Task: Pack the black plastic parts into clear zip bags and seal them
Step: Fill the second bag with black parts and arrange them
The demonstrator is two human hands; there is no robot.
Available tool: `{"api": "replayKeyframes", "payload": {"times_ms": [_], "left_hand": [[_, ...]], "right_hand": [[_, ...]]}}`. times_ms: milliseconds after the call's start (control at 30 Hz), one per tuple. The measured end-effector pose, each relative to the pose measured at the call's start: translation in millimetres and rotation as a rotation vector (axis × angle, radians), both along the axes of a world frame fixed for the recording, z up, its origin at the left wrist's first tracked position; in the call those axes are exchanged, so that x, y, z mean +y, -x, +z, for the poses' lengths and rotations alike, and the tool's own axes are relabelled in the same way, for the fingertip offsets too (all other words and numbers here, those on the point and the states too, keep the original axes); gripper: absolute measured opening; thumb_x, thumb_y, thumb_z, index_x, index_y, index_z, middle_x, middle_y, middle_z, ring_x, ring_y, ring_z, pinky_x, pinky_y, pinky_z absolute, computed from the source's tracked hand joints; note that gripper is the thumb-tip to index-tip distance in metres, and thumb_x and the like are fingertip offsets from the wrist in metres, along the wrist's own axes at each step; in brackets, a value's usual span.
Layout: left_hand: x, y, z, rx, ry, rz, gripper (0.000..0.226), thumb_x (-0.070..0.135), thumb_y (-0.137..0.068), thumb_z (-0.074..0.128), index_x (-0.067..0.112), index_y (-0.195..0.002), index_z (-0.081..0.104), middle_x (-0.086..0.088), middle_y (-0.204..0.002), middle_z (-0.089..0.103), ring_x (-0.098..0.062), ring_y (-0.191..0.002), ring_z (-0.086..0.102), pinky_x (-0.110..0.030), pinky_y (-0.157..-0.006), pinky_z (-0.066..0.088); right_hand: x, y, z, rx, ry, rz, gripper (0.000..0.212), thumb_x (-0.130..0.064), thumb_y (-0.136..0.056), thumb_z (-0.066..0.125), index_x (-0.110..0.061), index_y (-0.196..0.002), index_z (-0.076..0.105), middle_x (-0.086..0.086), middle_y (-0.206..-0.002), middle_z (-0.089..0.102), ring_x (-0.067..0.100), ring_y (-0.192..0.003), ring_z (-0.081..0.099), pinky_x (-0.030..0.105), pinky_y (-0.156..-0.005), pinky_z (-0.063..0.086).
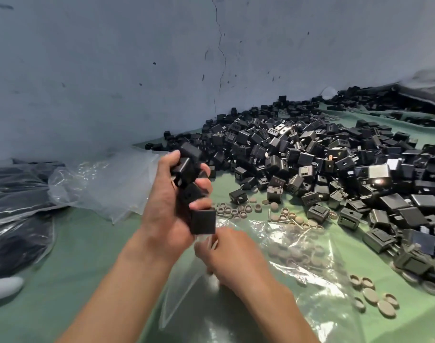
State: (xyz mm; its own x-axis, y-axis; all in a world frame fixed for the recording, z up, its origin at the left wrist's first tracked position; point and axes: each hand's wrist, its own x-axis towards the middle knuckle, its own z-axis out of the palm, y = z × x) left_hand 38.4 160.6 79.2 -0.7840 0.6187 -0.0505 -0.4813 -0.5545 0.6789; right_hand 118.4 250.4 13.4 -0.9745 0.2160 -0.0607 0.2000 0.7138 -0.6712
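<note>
While round parts (186,172), left fingers (203,187) curled.

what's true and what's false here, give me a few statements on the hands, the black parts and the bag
1. The left hand grips several black parts. True.
2. The right hand holds a black part. False: it pinches a clear bag.
3. A big pile of black parts lies to the right of the hands. True.
4. The cover under everything is red. False: it is green.
5. The round caps sit in the left hand. False: they lie on the cover.
</note>
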Motion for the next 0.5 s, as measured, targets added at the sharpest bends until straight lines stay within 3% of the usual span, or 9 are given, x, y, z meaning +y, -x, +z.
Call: {"api": "replayKeyframes", "payload": {"times_ms": [67,133,200,300,400,500], "left_hand": [[-17,-32,-14,0.0,0.029,0.073,0.033,0.045,-0.086,0.067,0.017,-0.103,0.058,0.0,-0.087,0.059,-0.006,-0.057,0.052,-0.017,-0.031,0.035],[-34,-49,-32,-0.009,0.101,0.234,0.032,0.044,-0.084,0.069,0.016,-0.096,0.061,0.0,-0.083,0.06,-0.007,-0.055,0.05,-0.018,-0.031,0.033],[-50,-56,-48,-0.015,0.17,0.4,0.039,0.045,-0.077,0.073,0.015,-0.098,0.061,-0.001,-0.082,0.06,-0.008,-0.055,0.05,-0.02,-0.032,0.033],[-70,-58,-61,0.064,0.238,0.602,0.049,0.046,-0.074,0.072,0.018,-0.111,0.058,0.0,-0.086,0.06,-0.009,-0.056,0.053,-0.021,-0.035,0.034],[-84,-57,-63,0.182,0.286,0.669,0.031,0.042,-0.08,0.074,0.031,-0.106,0.062,0.004,-0.077,0.062,-0.01,-0.057,0.055,-0.023,-0.039,0.039],[-89,-61,-67,0.248,0.35,0.621,0.018,0.041,-0.084,0.072,0.036,-0.099,0.065,0.005,-0.072,0.064,-0.013,-0.063,0.061,-0.03,-0.047,0.049]], "right_hand": [[-8,-3,-1,0.03,-0.071,0.038,0.029,-0.04,-0.085,0.044,-0.024,-0.1,0.063,0.005,-0.097,0.069,0.033,-0.094,0.066,0.037,-0.073,0.051],[-14,-7,-2,0.063,0.007,0.057,0.01,-0.036,-0.091,0.052,-0.028,-0.092,0.058,-0.002,-0.093,0.065,0.027,-0.094,0.064,0.036,-0.07,0.047],[-20,-11,-4,0.093,0.113,0.08,0.011,-0.039,-0.092,0.059,-0.029,-0.094,0.06,-0.007,-0.087,0.064,0.017,-0.087,0.063,0.036,-0.073,0.049],[-29,-15,-7,0.119,0.155,0.114,0.015,-0.035,-0.095,0.056,-0.029,-0.106,0.065,-0.009,-0.085,0.066,0.009,-0.08,0.062,0.03,-0.074,0.051],[-34,-14,-9,0.113,0.264,0.106,0.018,-0.038,-0.098,0.055,-0.029,-0.106,0.068,-0.009,-0.075,0.069,-0.001,-0.063,0.06,0.021,-0.062,0.047],[-39,-12,-7,0.128,0.388,0.094,0.015,-0.04,-0.098,0.056,-0.033,-0.093,0.068,-0.01,-0.065,0.068,-0.002,-0.048,0.054,0.024,-0.056,0.046]]}}
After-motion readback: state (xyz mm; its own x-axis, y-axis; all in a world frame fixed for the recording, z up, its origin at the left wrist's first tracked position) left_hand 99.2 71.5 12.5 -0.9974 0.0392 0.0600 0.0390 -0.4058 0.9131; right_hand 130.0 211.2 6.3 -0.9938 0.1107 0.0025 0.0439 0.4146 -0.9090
